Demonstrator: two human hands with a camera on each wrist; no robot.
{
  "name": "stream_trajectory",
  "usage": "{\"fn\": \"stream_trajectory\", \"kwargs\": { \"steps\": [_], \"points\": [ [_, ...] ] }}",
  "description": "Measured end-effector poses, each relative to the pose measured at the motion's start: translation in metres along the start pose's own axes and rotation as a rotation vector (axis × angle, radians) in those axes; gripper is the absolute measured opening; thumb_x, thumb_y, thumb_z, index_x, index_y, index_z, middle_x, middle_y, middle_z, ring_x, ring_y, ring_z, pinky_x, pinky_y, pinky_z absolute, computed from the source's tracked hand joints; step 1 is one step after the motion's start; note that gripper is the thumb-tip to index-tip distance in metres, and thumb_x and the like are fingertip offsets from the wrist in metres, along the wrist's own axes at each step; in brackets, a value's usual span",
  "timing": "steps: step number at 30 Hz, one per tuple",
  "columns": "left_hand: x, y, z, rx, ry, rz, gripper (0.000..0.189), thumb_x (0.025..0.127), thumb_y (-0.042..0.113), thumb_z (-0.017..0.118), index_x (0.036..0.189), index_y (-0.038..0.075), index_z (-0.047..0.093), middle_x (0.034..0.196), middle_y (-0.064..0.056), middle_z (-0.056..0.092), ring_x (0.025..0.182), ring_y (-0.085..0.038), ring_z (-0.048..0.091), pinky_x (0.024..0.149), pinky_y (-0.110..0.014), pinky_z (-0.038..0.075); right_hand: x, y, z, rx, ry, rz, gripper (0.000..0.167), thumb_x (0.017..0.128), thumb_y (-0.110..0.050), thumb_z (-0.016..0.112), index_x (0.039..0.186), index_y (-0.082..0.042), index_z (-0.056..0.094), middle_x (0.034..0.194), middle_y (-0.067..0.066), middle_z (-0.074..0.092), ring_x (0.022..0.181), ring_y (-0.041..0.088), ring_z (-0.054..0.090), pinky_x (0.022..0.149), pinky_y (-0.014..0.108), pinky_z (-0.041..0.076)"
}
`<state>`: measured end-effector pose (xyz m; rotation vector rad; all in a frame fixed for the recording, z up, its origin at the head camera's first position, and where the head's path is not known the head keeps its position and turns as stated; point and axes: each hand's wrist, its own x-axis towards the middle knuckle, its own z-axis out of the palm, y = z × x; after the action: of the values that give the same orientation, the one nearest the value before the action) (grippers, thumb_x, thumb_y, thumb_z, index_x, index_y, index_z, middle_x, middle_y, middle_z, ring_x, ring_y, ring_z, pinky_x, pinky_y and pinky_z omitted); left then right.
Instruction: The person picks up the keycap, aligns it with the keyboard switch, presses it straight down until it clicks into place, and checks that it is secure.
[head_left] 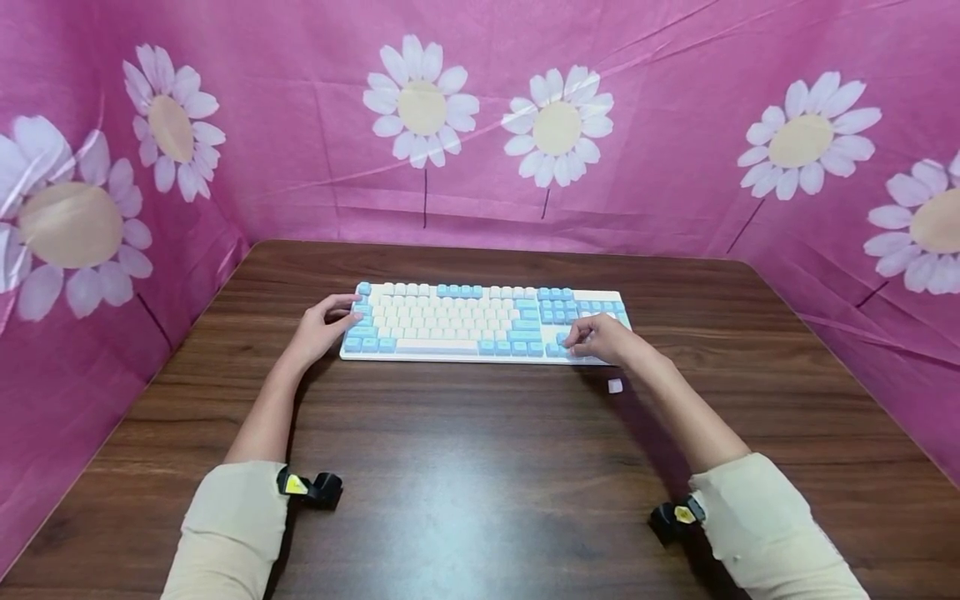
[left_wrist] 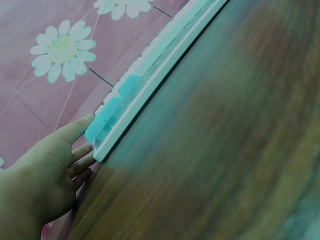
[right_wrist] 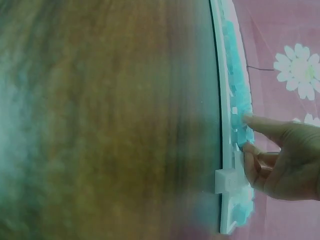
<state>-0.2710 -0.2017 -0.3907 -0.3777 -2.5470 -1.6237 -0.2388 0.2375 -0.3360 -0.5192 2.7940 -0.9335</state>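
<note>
A white keyboard [head_left: 597,296] with white and light blue keycaps lies flat on the table. At its left end my left hand [head_left: 317,327] grips the edge; in the left wrist view the thumb lies by the blue corner keycaps [left_wrist: 95,129] and the other fingers are at the side. My right hand [head_left: 607,338] is over the lower right part of the keyboard. Its thumb and fingers pinch a blue keycap [right_wrist: 242,135] near the arrow keys. In front of the keyboard, below the right hand, lies a loose white keycap [head_left: 615,386].
A brown wood-grain table [head_left: 450,467] carries the keyboard. Pink cloth [head_left: 300,167] with large white daisies hangs behind and along both sides. Black wrist cameras [head_left: 318,490] are strapped to both pale sleeves [head_left: 232,517].
</note>
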Motion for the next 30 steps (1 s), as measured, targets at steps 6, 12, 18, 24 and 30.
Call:
{"fn": "stream_trajectory", "kwargs": {
  "steps": [6,12,18,24,30],
  "points": [
    [-0.001,0.001,-0.001,0.0,0.003,0.004,0.041,0.092,0.02,0.058,0.126,-0.001,0.051,0.124,-0.022,0.051,0.112,-0.034,0.046,0.092,-0.045,0.037,0.001,0.001,0.002,-0.025,-0.003,-0.003,0.003,0.078,0.002,0.066,0.076,0.001,0.064,0.077,0.006,0.065,0.074,0.02,0.052,0.069,0.033,0.042],
    [-0.002,0.0,-0.001,-0.006,-0.018,-0.019,0.042,0.093,0.018,0.056,0.129,-0.002,0.048,0.126,-0.024,0.049,0.114,-0.036,0.044,0.093,-0.047,0.036,0.0,0.003,-0.001,-0.017,-0.047,-0.026,0.003,0.079,-0.001,0.066,0.08,0.001,0.064,0.082,0.008,0.065,0.074,0.019,0.05,0.068,0.032,0.041],
    [0.001,-0.002,0.001,-0.023,-0.02,-0.024,0.043,0.093,0.019,0.057,0.129,-0.001,0.048,0.127,-0.024,0.048,0.115,-0.036,0.044,0.093,-0.048,0.035,-0.004,0.005,-0.004,-0.056,-0.036,-0.046,0.004,0.082,-0.004,0.065,0.084,-0.002,0.066,0.083,0.004,0.065,0.076,0.019,0.053,0.069,0.035,0.043],
    [0.0,0.0,0.001,-0.002,-0.014,-0.023,0.041,0.092,0.022,0.058,0.127,0.001,0.051,0.125,-0.021,0.05,0.113,-0.034,0.046,0.092,-0.046,0.037,-0.009,0.005,-0.006,-0.058,-0.044,-0.086,0.006,0.084,-0.004,0.064,0.089,-0.003,0.067,0.085,0.005,0.066,0.079,0.021,0.056,0.072,0.037,0.045],
    [-0.001,0.001,0.0,0.007,-0.001,-0.024,0.04,0.092,0.022,0.058,0.126,0.002,0.052,0.124,-0.021,0.051,0.112,-0.033,0.046,0.091,-0.046,0.037,-0.009,0.001,-0.008,-0.08,-0.063,-0.098,0.009,0.085,-0.007,0.063,0.094,-0.004,0.066,0.089,0.008,0.066,0.077,0.022,0.058,0.067,0.036,0.046]
  ]
}}
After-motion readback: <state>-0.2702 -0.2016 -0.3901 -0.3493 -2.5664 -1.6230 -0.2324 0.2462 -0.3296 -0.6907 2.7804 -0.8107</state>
